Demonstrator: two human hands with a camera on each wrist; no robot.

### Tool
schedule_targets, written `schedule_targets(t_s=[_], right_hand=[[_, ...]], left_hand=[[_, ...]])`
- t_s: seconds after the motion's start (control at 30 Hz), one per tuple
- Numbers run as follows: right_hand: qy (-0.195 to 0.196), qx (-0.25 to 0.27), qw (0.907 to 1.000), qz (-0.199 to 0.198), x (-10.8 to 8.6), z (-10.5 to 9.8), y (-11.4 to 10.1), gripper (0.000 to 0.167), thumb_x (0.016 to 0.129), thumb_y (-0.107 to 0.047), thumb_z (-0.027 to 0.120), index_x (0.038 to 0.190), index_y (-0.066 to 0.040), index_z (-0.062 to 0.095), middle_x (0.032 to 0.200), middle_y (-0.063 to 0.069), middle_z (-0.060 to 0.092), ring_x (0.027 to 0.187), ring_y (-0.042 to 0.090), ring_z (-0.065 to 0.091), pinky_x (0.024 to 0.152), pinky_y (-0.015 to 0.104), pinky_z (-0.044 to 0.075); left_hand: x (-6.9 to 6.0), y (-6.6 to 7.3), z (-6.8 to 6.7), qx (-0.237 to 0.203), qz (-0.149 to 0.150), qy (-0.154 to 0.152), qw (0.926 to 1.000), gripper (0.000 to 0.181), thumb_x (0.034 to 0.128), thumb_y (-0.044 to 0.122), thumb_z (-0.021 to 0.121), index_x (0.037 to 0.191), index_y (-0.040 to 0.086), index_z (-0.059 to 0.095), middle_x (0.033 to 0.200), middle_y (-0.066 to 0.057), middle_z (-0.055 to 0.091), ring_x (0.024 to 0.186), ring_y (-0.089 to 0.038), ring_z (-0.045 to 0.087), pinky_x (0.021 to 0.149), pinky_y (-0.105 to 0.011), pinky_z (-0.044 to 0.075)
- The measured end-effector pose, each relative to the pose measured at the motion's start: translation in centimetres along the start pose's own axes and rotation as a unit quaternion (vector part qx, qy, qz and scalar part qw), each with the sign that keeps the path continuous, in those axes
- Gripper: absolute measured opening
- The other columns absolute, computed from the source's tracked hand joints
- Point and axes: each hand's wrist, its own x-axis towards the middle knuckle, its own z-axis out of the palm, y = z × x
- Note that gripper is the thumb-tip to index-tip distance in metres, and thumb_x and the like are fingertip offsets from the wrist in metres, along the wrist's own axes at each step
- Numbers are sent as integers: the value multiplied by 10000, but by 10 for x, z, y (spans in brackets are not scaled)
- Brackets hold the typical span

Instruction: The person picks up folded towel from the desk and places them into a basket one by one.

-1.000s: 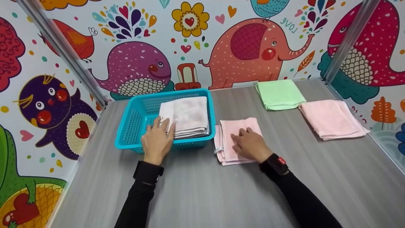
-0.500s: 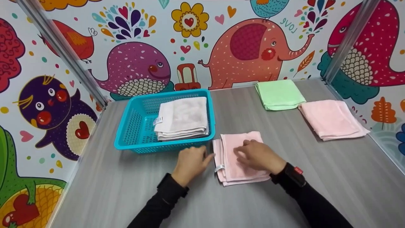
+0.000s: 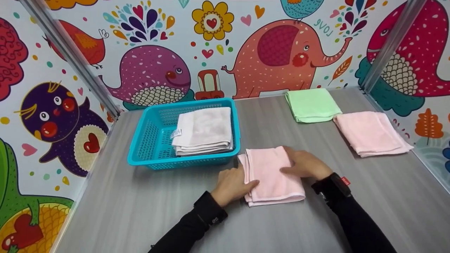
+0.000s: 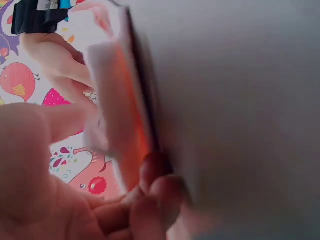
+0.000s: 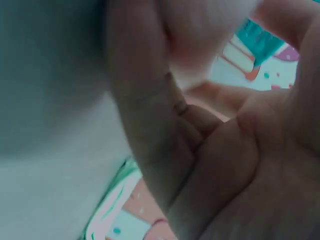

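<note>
A folded pink cloth (image 3: 272,175) lies on the table in front of the basket's right end. My left hand (image 3: 232,184) grips its left edge, thumb on top and fingers out of sight beneath; the left wrist view shows the fingers curled under the cloth (image 4: 112,95). At the cloth's right edge, my right hand (image 3: 307,164) has its thumb on top, while its other fingers are at the far side and partly hidden. Blurred, the right wrist view shows that hand's bent fingers (image 5: 145,100) around the cloth's edge.
A blue-green basket (image 3: 147,162) holds a stack of folded whitish cloths (image 3: 204,128) in its right half. Toward the back right lie a folded green cloth (image 3: 313,104) and another pink cloth (image 3: 371,133). Patterned walls (image 3: 211,52) stand behind the table and at both sides.
My left hand has left the basket and moved right to the near pink cloth. That cloth has shifted toward me, and my right hand has gone from its top to its right edge.
</note>
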Motion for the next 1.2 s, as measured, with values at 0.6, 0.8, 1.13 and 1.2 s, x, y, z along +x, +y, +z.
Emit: schedule_targets(t_s=[0.6, 0.8, 1.13, 1.2], right_hand=[[432, 884, 9885, -1149, -4, -5, -13, 773, 825, -13, 768, 1524, 24, 440, 1499, 306, 514, 1326, 501, 536, 1092, 642, 416], [1201, 1452, 9757, -1115, -22, -41, -33, 769, 872, -33, 778, 1563, -90, 445, 1558, 250, 480, 1353, 477, 522, 1074, 642, 429], [2455, 1713, 9418, -1528, 6, -42, -84, 695, 876, -40, 771, 1510, -126, 500, 1458, 189, 582, 1034, 292, 615, 917, 444, 487], [2584, 1748, 9344, -1721, 21, -41, -96, 561, 877, -46, 757, 1401, -104, 564, 1312, 187, 645, 780, 212, 527, 757, 360, 448]], left_hand=[[5, 6, -5, -1631, 996, 204, 9814, 378, 881, 153, 654, 1215, 6, 555, 983, -176, 712, 817, -218, 627, 771, -405, 555], [-3, 14, -40, -1928, 1532, 886, 9651, 527, 883, 112, 603, 1370, -56, 488, 1143, -222, 690, 909, -228, 616, 853, -424, 561], [3, -15, -88, -1988, 889, 1705, 9610, 501, 915, 30, 600, 1387, -14, 439, 1071, -218, 671, 880, -262, 604, 816, -441, 557], [5, -24, -98, -2132, 573, 1828, 9580, 544, 936, 23, 591, 1420, 49, 344, 1073, -222, 652, 846, -262, 607, 761, -415, 562]])
